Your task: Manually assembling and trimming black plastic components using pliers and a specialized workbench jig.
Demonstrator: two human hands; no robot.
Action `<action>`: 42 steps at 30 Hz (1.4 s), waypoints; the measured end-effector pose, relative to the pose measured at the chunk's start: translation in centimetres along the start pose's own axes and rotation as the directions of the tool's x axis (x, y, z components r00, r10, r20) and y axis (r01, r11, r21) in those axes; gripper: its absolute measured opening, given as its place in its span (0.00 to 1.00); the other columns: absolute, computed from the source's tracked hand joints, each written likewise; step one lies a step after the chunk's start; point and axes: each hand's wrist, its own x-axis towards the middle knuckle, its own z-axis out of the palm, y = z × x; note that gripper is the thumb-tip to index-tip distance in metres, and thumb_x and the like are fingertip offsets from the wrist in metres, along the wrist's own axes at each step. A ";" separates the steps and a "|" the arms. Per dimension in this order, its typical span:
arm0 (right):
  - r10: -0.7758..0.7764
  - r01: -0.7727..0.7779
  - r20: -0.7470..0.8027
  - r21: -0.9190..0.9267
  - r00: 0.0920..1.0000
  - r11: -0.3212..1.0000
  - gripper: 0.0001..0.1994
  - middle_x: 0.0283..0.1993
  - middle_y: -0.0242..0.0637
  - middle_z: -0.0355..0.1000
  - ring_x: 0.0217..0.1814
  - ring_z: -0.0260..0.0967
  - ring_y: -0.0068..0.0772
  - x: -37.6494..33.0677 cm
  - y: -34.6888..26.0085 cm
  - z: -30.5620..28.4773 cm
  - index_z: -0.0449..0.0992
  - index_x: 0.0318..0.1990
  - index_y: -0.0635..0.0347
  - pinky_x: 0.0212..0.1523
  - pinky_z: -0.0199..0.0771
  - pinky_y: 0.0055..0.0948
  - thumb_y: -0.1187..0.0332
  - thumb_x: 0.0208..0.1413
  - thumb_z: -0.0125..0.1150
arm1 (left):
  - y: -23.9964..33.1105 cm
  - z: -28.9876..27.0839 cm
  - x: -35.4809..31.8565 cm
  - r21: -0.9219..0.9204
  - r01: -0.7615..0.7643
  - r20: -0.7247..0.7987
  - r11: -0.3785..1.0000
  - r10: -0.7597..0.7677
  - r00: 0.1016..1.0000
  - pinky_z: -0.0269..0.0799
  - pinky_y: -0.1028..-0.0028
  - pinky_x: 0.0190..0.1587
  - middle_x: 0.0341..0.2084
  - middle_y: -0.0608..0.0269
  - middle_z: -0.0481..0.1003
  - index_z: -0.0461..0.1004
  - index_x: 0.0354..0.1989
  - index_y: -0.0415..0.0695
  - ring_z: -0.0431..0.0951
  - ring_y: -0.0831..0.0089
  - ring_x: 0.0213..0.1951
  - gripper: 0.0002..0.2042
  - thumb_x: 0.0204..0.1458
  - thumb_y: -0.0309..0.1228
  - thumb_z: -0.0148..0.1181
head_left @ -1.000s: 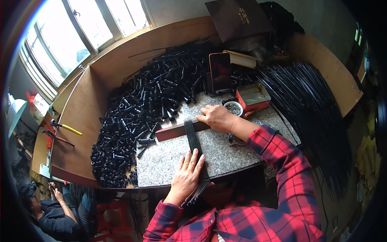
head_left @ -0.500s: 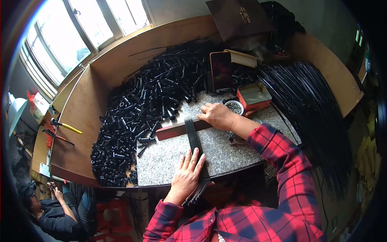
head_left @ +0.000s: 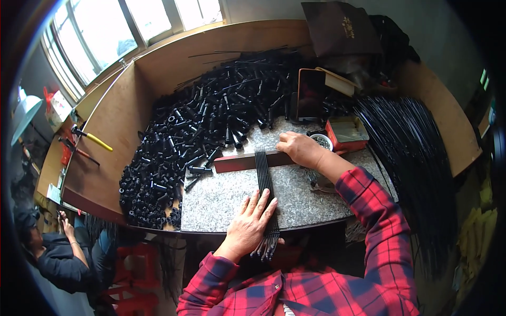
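A flat row of thin black rods (head_left: 263, 176) runs away from me across a speckled grey slab (head_left: 216, 203), their far part crossing a dark red bar (head_left: 234, 163). My left hand (head_left: 247, 221) lies over the near part of the rods with its fingers stretched forward. A fingertip shows beneath them on the right, so the hand holds the row from above and below. Over the right end of the bar, my right hand (head_left: 301, 150) has its fingers bent and drawn together. Whatever may be between those fingertips is hidden.
Black tubular parts (head_left: 174, 142) are heaped left and behind. On the right are a small white bowl (head_left: 321, 140) of tiny pieces, a red tin (head_left: 348, 134), an upright phone (head_left: 311, 95) and long black rods (head_left: 411, 158). A wooden rim (head_left: 100, 181) surrounds the table. Another person (head_left: 68, 253) sits at lower left.
The whole view has shifted, so the table appears farther right and slightly rotated. Both hands keep nearly the same places relative to the rods and the bar.
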 end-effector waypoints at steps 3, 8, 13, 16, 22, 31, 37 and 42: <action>-0.022 0.022 -0.032 -0.020 0.999 1.000 0.04 0.38 0.42 0.68 0.45 0.68 0.42 0.5 -0.3 0.4 0.71 0.30 0.61 0.46 0.71 0.36 0.75 0.46 0.51 | 0.0 -0.3 -0.1 -0.022 0.010 0.012 1.000 -0.010 1.000 0.48 0.54 0.64 0.64 0.45 0.52 0.56 0.64 0.41 0.51 0.46 0.65 0.42 0.46 0.62 0.50; -0.051 0.051 0.007 -0.044 0.999 0.998 0.05 0.37 0.42 0.67 0.45 0.68 0.42 0.6 -0.1 0.4 0.72 0.31 0.61 0.46 0.71 0.34 0.75 0.46 0.51 | -0.1 0.2 -0.4 -0.030 0.015 0.029 0.999 -0.014 0.999 0.49 0.54 0.65 0.65 0.46 0.52 0.56 0.64 0.43 0.51 0.47 0.66 0.36 0.44 0.41 0.58; -0.062 0.062 0.035 -0.013 0.998 0.998 0.05 0.36 0.41 0.67 0.44 0.68 0.41 1.4 -0.5 0.0 0.72 0.31 0.61 0.45 0.71 0.35 0.75 0.45 0.51 | -0.2 0.1 -0.5 -0.072 0.027 0.008 0.997 -0.027 1.000 0.49 0.55 0.65 0.65 0.47 0.51 0.56 0.64 0.44 0.51 0.49 0.66 0.38 0.40 0.37 0.60; -0.062 0.062 0.002 -0.022 0.998 0.998 0.05 0.36 0.41 0.67 0.43 0.68 0.41 1.9 -1.2 0.4 0.72 0.31 0.61 0.44 0.71 0.35 0.75 0.46 0.51 | -0.2 0.0 -0.4 -0.086 0.024 -0.012 0.996 -0.025 1.000 0.49 0.55 0.65 0.65 0.47 0.51 0.55 0.64 0.44 0.50 0.49 0.66 0.39 0.40 0.38 0.61; 0.010 -0.012 -0.088 -0.021 0.996 1.000 0.04 0.35 0.42 0.67 0.43 0.68 0.42 2.4 -2.2 0.4 0.72 0.33 0.61 0.43 0.71 0.35 0.72 0.50 0.54 | -0.4 0.0 -0.5 -0.022 0.007 -0.030 1.000 -0.008 1.000 0.48 0.56 0.65 0.64 0.46 0.53 0.56 0.63 0.42 0.51 0.49 0.66 0.41 0.46 0.59 0.53; 0.552 -0.492 0.050 -0.389 0.833 0.779 0.05 0.34 0.45 0.74 0.38 0.72 0.48 -5.8 8.7 -7.9 0.79 0.29 0.58 0.41 0.73 0.40 0.71 0.42 0.63 | -0.5 0.1 -0.9 -0.073 0.011 -0.035 0.997 -0.014 0.999 0.48 0.54 0.65 0.65 0.49 0.51 0.53 0.65 0.44 0.50 0.50 0.66 0.48 0.35 0.52 0.66; 0.695 -0.562 0.253 -0.436 0.673 0.703 0.07 0.32 0.49 0.75 0.39 0.74 0.48 -10.7 11.7 -6.5 0.81 0.27 0.57 0.41 0.74 0.40 0.72 0.35 0.62 | 0.0 -0.4 -0.9 -0.102 0.010 -0.051 0.995 -0.016 0.999 0.48 0.56 0.65 0.65 0.48 0.52 0.55 0.64 0.43 0.50 0.50 0.66 0.32 0.47 0.33 0.52; 0.730 -0.596 0.237 -0.445 0.641 0.668 0.06 0.34 0.52 0.75 0.40 0.74 0.52 -9.6 9.7 -7.7 0.80 0.28 0.60 0.42 0.74 0.42 0.74 0.40 0.60 | -0.2 -0.5 -1.2 -0.088 0.030 -0.013 0.996 -0.032 0.999 0.48 0.55 0.65 0.65 0.48 0.51 0.54 0.65 0.44 0.49 0.51 0.67 0.33 0.47 0.32 0.53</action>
